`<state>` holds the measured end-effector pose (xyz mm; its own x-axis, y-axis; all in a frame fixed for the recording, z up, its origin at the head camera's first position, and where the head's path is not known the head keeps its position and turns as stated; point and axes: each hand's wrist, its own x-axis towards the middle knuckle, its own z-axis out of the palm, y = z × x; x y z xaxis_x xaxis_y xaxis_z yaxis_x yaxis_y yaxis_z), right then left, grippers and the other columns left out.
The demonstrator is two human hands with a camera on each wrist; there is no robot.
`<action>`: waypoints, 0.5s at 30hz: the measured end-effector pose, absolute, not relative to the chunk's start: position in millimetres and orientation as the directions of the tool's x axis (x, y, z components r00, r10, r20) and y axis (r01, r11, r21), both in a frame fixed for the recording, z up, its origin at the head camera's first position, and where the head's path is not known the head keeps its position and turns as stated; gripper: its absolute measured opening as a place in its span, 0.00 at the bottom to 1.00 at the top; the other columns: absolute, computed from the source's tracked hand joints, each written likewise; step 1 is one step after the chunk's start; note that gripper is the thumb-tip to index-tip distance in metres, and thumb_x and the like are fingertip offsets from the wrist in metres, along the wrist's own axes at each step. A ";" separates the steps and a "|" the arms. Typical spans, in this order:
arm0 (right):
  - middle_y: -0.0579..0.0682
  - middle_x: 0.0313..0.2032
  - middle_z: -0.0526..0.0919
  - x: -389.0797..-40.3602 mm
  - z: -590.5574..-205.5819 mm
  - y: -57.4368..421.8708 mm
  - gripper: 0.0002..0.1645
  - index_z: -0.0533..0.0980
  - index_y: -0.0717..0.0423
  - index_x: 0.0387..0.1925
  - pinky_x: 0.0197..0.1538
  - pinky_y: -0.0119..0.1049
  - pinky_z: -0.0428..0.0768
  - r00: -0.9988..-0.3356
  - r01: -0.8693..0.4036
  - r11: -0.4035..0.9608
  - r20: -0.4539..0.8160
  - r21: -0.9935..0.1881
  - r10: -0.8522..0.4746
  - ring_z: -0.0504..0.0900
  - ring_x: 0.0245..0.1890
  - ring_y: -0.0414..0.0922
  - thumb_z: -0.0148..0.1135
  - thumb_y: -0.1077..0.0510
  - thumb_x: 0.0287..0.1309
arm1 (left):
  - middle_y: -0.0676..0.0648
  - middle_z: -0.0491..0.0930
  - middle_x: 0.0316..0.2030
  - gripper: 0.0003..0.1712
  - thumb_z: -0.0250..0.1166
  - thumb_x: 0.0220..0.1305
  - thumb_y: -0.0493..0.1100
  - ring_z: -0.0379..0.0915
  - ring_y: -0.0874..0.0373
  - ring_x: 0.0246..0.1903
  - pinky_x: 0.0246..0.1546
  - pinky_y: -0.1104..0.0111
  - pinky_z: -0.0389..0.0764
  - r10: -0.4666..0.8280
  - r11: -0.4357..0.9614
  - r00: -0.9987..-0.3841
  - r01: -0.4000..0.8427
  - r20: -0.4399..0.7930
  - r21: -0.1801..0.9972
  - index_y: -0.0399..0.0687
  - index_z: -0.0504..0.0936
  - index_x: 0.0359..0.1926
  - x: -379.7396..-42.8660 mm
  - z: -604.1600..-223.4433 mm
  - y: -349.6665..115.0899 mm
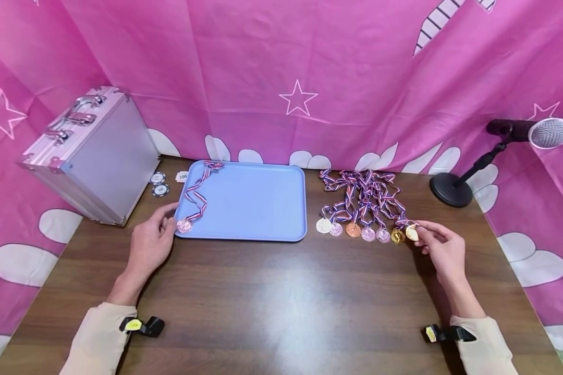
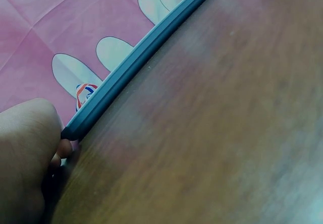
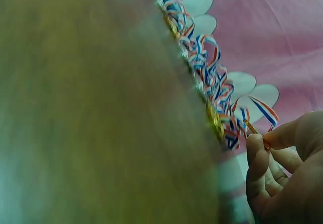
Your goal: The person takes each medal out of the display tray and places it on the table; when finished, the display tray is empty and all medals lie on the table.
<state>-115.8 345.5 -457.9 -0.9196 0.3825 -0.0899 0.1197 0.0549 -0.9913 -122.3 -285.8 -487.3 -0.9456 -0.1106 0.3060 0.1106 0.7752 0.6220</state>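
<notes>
At the right end of a row of medals, my right hand [image 1: 443, 252] pinches a gold medal [image 1: 412, 233] between thumb and fingers. The right wrist view shows this medal edge-on, raised at the fingertips, with its striped ribbon [image 3: 265, 111] trailing toward the others. Beside it lie another gold medal [image 1: 397, 236], a bronze-coloured medal [image 1: 353, 230] and several paler ones, their ribbons bunched behind. My left hand [image 1: 154, 237] holds the blue tray [image 1: 253, 203] at its near left corner, fingertips showing under the rim. One pinkish medal [image 1: 184, 225] lies in the tray close to that hand, its ribbon stretched toward the back.
A silver case [image 1: 108, 161] stands at the back left, with poker chips [image 1: 160, 190] and a small plaque [image 1: 181, 177] between it and the tray. On the right is a microphone [image 1: 550, 133] on a black stand [image 1: 452, 190]. A pink curtain [image 1: 253, 67] hangs behind the wooden table [image 1: 244, 297].
</notes>
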 end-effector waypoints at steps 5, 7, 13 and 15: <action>0.34 0.24 0.88 -113.1 -463.8 355.4 0.11 0.92 0.51 0.45 0.25 0.24 0.77 -0.920 0.158 0.216 -0.064 -0.963 0.388 0.84 0.22 0.31 0.68 0.66 0.74 | 0.47 0.75 0.27 0.22 0.59 0.82 0.37 0.67 0.55 0.24 0.26 0.64 0.65 -0.119 0.775 -0.949 0.095 0.292 0.625 0.43 0.83 0.71 -121.0 -487.6 -285.7; 0.30 0.24 0.87 -113.1 -465.5 357.5 0.10 0.91 0.59 0.50 0.25 0.24 0.77 -0.928 0.165 0.340 -0.029 -0.926 0.372 0.83 0.22 0.29 0.68 0.65 0.74 | 0.47 0.75 0.28 0.23 0.58 0.82 0.38 0.67 0.56 0.24 0.26 0.64 0.65 -0.123 0.775 -0.952 0.085 0.281 0.626 0.44 0.83 0.71 -120.6 -487.2 -285.5; 0.43 0.25 0.89 -113.3 -468.8 358.8 0.16 0.89 0.65 0.53 0.30 0.22 0.72 -0.939 0.126 0.675 0.132 -0.727 0.318 0.76 0.22 0.22 0.73 0.59 0.71 | 0.47 0.75 0.28 0.23 0.57 0.83 0.39 0.67 0.56 0.23 0.27 0.63 0.66 -0.123 0.773 -0.957 0.074 0.264 0.630 0.44 0.82 0.73 -121.1 -484.7 -284.5; 0.51 0.27 0.91 -113.3 -469.8 358.0 0.15 0.91 0.63 0.52 0.32 0.25 0.69 -0.938 0.099 0.732 0.183 -0.675 0.295 0.74 0.23 0.20 0.75 0.58 0.69 | 0.47 0.75 0.27 0.23 0.57 0.83 0.39 0.67 0.56 0.23 0.26 0.63 0.66 -0.122 0.774 -0.956 0.077 0.267 0.628 0.44 0.82 0.73 -121.3 -484.5 -284.3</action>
<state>-113.3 358.0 -469.8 -0.9377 0.2955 0.1829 0.0990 0.7316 -0.6745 -121.3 -284.3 -484.5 -0.9561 -0.1215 0.2667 0.0768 0.7742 0.6282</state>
